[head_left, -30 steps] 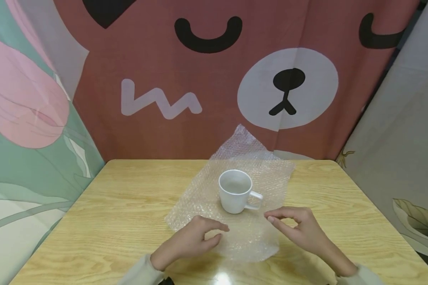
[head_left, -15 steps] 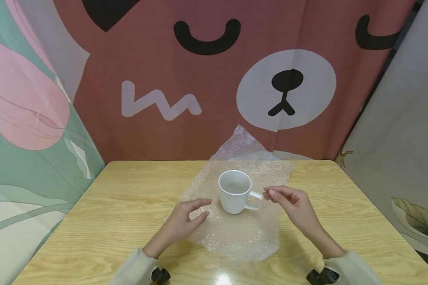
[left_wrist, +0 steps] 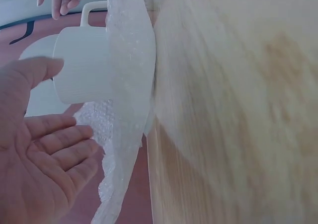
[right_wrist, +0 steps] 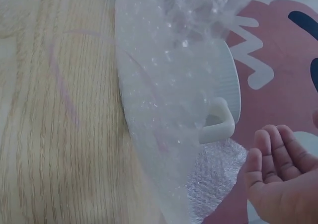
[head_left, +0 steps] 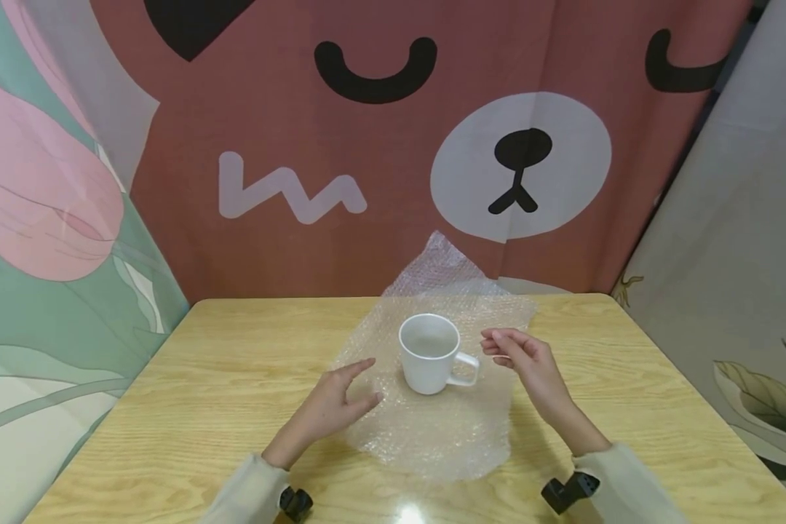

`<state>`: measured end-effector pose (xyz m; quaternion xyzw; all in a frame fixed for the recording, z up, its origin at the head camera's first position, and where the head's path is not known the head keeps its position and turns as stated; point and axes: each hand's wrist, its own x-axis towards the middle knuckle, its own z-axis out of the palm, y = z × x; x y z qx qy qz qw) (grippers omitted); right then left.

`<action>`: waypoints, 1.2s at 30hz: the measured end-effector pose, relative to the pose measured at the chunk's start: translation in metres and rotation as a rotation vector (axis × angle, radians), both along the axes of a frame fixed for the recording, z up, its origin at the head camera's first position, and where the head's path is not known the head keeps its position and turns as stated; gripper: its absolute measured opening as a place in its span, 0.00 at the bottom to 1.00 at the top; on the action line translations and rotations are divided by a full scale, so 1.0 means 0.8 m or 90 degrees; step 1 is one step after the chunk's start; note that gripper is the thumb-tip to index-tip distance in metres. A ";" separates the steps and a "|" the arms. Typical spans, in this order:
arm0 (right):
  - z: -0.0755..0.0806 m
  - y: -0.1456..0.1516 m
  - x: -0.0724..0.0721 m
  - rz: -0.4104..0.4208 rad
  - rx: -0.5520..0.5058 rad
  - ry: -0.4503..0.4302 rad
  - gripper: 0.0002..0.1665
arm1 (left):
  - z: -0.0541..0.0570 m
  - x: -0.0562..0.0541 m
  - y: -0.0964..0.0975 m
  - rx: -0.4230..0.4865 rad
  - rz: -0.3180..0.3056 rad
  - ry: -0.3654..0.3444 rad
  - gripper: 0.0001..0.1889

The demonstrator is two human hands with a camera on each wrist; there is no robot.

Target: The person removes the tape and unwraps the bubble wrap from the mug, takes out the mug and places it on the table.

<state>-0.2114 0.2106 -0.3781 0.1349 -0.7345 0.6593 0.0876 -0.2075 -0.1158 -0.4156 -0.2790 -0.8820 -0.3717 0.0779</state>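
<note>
A white mug point(head_left: 427, 364) stands upright on a sheet of clear bubble wrap point(head_left: 445, 437), its handle turned to the right. My left hand point(head_left: 332, 400) is to the left of the mug, thumb and fingers spread apart, holding nothing. In the left wrist view its palm point(left_wrist: 44, 159) faces the mug point(left_wrist: 82, 65) without contact. My right hand point(head_left: 530, 367) hovers just right of the handle, fingers loosely bent. The right wrist view shows those fingers point(right_wrist: 280, 154) apart from the mug handle point(right_wrist: 218, 127), and bubble wrap hides part of the mug.
The wooden table point(head_left: 236, 364) lies under the bubble wrap, whose far corner reaches past the back edge. A curtain with a bear print point(head_left: 288, 255) hangs behind it. More printed cloth point(head_left: 714, 291) hangs at the right side.
Both hands have moved forward to either side of the mug, the left one also moving left. The left thumb and fingers have spread wider. The mug and bubble wrap have stayed in place.
</note>
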 end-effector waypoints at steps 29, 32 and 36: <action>-0.038 -0.024 -0.031 -0.019 0.024 -0.174 0.20 | -0.011 0.006 -0.001 -0.133 -0.021 -0.117 0.50; -0.041 -0.026 -0.031 -0.009 0.010 -0.180 0.17 | -0.011 0.005 0.000 -0.143 -0.026 -0.119 0.50; -0.045 -0.029 -0.033 0.007 -0.020 -0.180 0.16 | -0.011 0.006 0.001 -0.150 -0.036 -0.124 0.50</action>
